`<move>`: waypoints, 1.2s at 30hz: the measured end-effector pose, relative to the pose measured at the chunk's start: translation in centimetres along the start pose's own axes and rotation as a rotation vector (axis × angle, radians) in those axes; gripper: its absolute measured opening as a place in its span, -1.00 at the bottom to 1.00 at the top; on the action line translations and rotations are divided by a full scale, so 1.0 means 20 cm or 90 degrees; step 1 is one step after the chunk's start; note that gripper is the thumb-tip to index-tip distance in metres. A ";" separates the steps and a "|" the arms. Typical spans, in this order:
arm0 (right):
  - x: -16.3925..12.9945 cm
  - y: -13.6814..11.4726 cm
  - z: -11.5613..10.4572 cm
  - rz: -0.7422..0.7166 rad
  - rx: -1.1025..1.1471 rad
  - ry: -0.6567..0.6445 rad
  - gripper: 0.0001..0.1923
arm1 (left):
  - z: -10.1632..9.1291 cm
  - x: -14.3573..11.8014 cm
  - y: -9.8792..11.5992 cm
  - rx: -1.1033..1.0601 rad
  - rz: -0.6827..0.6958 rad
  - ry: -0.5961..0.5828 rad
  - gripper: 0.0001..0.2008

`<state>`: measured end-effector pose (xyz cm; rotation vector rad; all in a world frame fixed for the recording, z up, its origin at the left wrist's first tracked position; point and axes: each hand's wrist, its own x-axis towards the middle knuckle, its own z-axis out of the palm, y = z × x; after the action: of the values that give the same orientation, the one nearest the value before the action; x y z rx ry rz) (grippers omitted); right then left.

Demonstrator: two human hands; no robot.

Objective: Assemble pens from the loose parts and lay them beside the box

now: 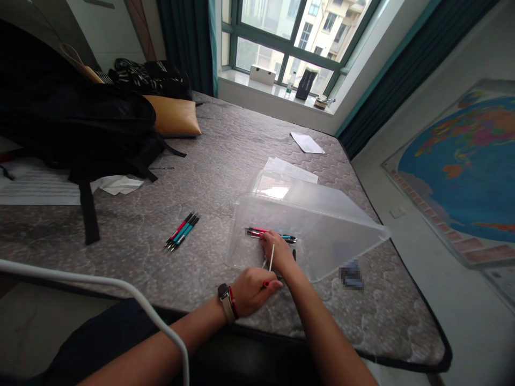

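Observation:
A clear plastic bin (322,225) lies tipped on its side on a grey patterned mattress (209,161). My right hand (277,251) reaches into its open mouth and rests on a bunch of red and teal pens (269,233) lying inside. My left hand (252,289), with a watch on the wrist, is closed around a thin white pen with a red tip (270,264) just outside the bin. Three more pens (182,231), red and teal, lie together on the mattress to the left.
A black backpack (80,128) and an orange pillow (177,115) sit at the back left. Paper sheets (306,142) lie behind the bin. A white tube (100,281) curves across the near left. A world map (466,161) covers the floor on the right.

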<state>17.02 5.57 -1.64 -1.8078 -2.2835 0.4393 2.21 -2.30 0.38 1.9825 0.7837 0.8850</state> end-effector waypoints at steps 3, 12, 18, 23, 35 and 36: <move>-0.01 0.01 -0.03 -0.005 0.015 -0.022 -0.80 | 0.00 -0.01 -0.01 -0.003 0.032 0.033 -0.55; -0.01 0.02 -0.03 -0.013 -0.001 -0.021 -0.81 | -0.03 0.03 -0.06 0.122 0.165 0.080 -0.61; -0.02 0.02 -0.01 0.008 0.009 0.016 -0.84 | -0.07 0.04 -0.05 0.083 0.155 0.104 -0.54; -0.01 0.02 -0.12 0.011 0.136 0.156 -0.81 | -0.11 0.05 -0.05 0.139 0.111 0.104 -0.56; -0.43 -0.33 -0.47 -0.232 0.418 0.176 -0.83 | -0.12 0.05 -0.10 0.253 0.107 0.136 -0.55; -0.44 -0.33 -0.45 -0.241 0.422 0.164 -0.83 | -0.12 0.05 -0.11 0.254 0.113 0.135 -0.55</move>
<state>16.02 -3.30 9.34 -1.0233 -1.9174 0.7322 0.39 0.55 -0.25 2.3617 0.9752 1.1247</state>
